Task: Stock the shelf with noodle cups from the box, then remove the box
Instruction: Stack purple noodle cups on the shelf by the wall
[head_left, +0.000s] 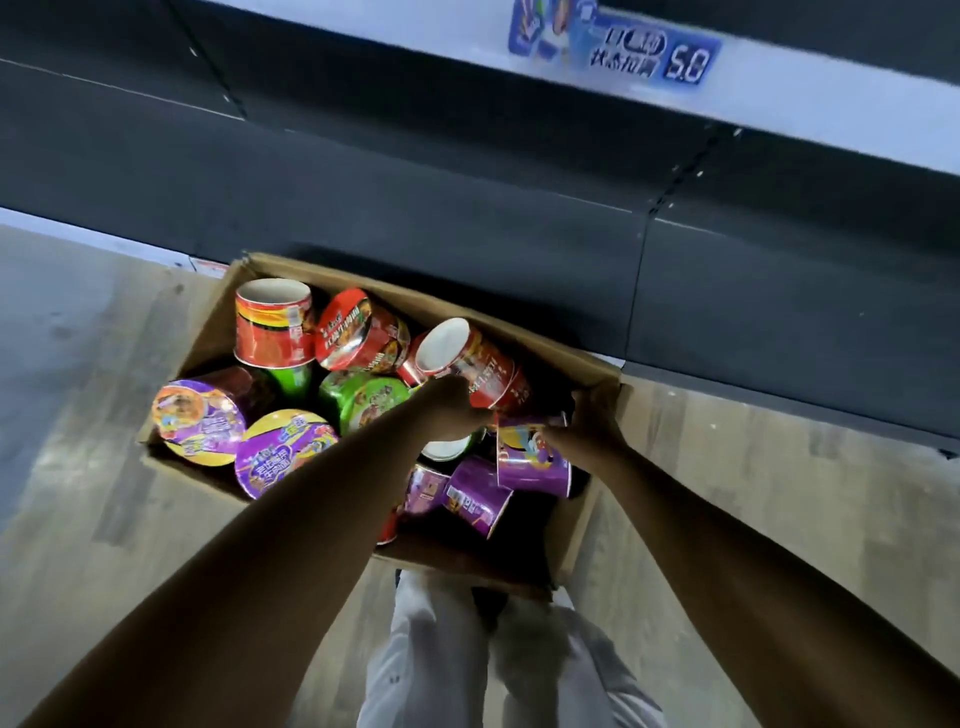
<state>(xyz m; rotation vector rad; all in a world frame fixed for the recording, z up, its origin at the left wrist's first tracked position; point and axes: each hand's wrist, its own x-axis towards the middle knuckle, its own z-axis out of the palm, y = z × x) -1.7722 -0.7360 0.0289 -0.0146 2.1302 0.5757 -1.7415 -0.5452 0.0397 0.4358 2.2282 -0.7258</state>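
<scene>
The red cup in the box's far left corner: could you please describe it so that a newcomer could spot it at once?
Find the cardboard box on the floor in front of the dark shelf. In its far left corner stands a red cup. Unlike the other red cups, which lie tilted, it stands straight with its plain pale end facing up.

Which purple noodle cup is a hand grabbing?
The purple cup by the box's right wall: the right hand grips its rim. The left hand holds a red cup; other purple cups lie untouched.
</scene>
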